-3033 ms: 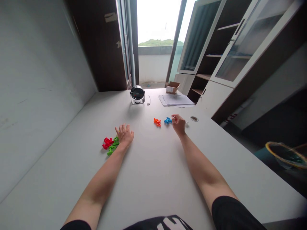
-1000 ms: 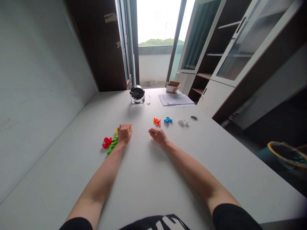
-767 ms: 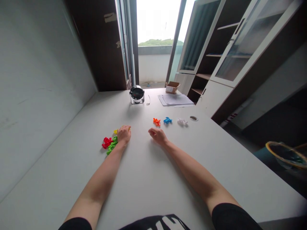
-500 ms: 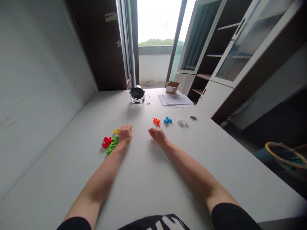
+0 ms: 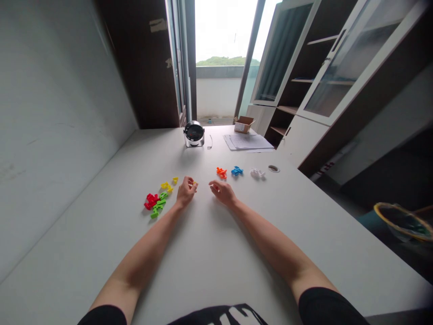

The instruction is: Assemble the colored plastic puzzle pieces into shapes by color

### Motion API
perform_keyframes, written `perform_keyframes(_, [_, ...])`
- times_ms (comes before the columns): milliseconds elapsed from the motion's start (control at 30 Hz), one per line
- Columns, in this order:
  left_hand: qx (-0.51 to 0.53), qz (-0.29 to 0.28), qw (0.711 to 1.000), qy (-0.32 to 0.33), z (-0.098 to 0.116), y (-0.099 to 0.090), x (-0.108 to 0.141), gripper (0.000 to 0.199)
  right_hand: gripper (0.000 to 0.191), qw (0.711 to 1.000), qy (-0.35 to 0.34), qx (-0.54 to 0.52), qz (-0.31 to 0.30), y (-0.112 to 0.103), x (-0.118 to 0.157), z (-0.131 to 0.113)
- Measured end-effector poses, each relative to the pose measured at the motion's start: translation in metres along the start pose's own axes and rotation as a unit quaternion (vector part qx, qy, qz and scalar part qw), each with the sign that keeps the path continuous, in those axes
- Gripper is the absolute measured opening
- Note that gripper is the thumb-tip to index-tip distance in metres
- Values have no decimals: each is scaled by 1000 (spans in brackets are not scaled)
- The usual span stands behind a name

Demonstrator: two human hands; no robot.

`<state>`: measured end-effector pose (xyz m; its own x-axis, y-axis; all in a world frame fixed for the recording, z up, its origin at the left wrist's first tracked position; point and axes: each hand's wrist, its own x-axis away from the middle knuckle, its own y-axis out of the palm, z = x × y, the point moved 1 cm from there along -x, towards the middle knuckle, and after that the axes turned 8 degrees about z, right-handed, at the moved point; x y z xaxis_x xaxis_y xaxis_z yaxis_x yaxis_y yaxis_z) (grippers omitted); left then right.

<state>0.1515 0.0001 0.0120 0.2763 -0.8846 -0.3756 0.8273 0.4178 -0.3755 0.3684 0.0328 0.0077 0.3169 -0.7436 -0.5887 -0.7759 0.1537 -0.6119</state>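
Between the two hands, near the middle of the bench [image 5: 203, 253], a small yellow piece [image 5: 195, 183] is poking out from the left hand [image 5: 186, 191]; most of it is hiding behind the fingers, so I am not making out its shape. That hand is pinching it with thumb and fingertips. Half a second ago the same hand was covering part of the yellow pile; now it is resting closer to its partner, and the gap between the two is narrowing without their touching. The right hand [image 5: 223, 192] is keeping its place, thumb and fingers standing a little apart, and I am seeing nothing between them.

With the left hand off the pile, the other yellow pieces [image 5: 164, 185] are showing plainly, lying loose just to its left. To my eye, that is putting one piece out of its colour group and leaving the rest unheld. Closer to the person, the green pieces [image 5: 161, 203] are lying right beside the red pieces [image 5: 154, 198]; whether they are touching I am not able to tell.

Beyond the right hand, the orange pieces [image 5: 222, 172], blue pieces [image 5: 237, 170] and white pieces [image 5: 259, 173] are sitting in separate clusters, neither hand touching them. Farther back, a round black device [image 5: 194, 132] is standing near some papers [image 5: 249, 141], with an open cardboard box [image 5: 242, 126] sitting behind the sheets.
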Motion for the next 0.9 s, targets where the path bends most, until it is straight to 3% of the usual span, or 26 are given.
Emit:
perform_keyframes(233, [134, -87, 987, -10, 4, 16, 8, 30, 28, 999, -44, -21, -13, -2, -2, -11])
perform_keyframes(733, [209, -101, 971, -55, -5, 19, 6, 36, 25, 997, -71, -21, -9, -1, -1, -9])
perform_keyframes(900, [210, -107, 971, -47, -2, 17, 6, 38, 22, 999, -49, -18, 2, -1, -1, -8])
